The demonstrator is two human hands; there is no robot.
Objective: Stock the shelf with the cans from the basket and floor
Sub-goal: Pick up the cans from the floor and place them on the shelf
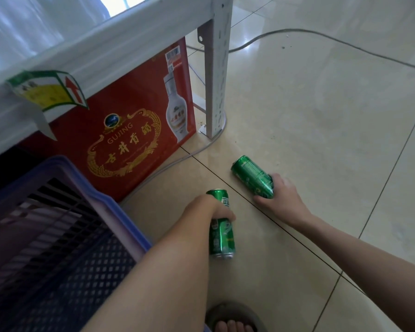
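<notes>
Two green cans lie on the tiled floor. My left hand (209,209) wraps around the middle of the nearer green can (222,236), which lies lengthwise beside the basket. My right hand (282,195) grips the lower end of the farther green can (251,176), which lies tilted toward the shelf leg. The purple basket (101,195) stands at the lower left; I see no cans inside it. The white shelf edge (86,46) crosses the upper left above the hands.
A red liquor carton (134,130) stands under the shelf, beside the white perforated shelf leg (217,75). A grey cable (321,37) runs over the floor at the back, another curves round the leg. My sandalled foot (233,319) is at the bottom edge.
</notes>
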